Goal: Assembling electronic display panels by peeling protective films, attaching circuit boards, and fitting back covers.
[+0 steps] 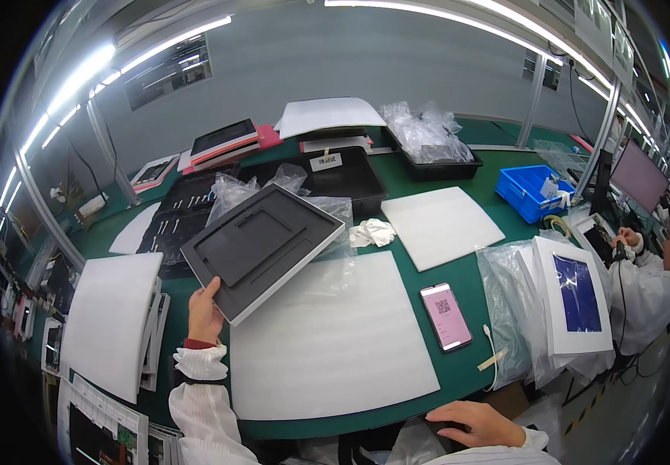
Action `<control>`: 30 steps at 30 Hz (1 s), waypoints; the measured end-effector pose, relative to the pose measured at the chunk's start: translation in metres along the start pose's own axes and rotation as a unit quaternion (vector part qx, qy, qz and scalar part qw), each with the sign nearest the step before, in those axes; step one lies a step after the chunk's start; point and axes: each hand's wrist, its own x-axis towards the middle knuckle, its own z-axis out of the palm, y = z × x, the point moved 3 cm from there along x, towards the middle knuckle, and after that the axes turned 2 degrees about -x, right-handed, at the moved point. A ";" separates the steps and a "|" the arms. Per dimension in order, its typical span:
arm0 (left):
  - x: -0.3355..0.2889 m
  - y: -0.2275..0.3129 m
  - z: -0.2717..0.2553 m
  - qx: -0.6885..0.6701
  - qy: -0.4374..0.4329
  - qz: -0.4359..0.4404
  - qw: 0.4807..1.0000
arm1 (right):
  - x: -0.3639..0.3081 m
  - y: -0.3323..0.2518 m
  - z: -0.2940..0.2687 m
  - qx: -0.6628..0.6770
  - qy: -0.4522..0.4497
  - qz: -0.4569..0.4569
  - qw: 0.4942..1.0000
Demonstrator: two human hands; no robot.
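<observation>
My left hand [205,314] grips the lower left corner of a shallow white-edged tray with a black recessed interior [261,240], thumb on its inner face. The tray is tilted and held above the green table, over the far left part of a white foam sheet [331,341]. Empty, with its fingers stretched and apart, my right hand [478,424] is by the table's front edge. A phone with a lit pink screen [445,316] lies beyond it, right of the foam sheet.
Stacked white foam sheets [114,318] stand at left. Black bins [343,178] and bagged items [424,132] line the back, with a blue bin [533,194] at right. Plastic-wrapped white panels [571,302] overhang the right edge. A co-worker [649,291] sits beyond them.
</observation>
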 end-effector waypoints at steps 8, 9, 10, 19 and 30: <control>-0.034 0.034 0.036 -0.020 0.029 0.156 0.987 | -0.070 0.036 0.021 0.132 0.063 0.144 0.979; -0.040 0.040 0.032 -0.015 0.027 0.160 0.987 | -0.077 0.042 0.024 0.163 0.067 0.152 0.972; -0.045 0.045 0.028 -0.034 -0.010 0.147 0.989 | -0.083 0.046 0.027 0.194 0.070 0.161 0.965; -0.199 0.048 0.089 -0.117 -0.167 -0.080 0.976 | -0.136 0.186 0.090 0.375 0.151 0.229 0.886; -0.261 -0.035 0.067 0.072 -0.101 -0.149 0.981 | -0.211 0.359 0.221 0.331 -0.070 0.488 0.805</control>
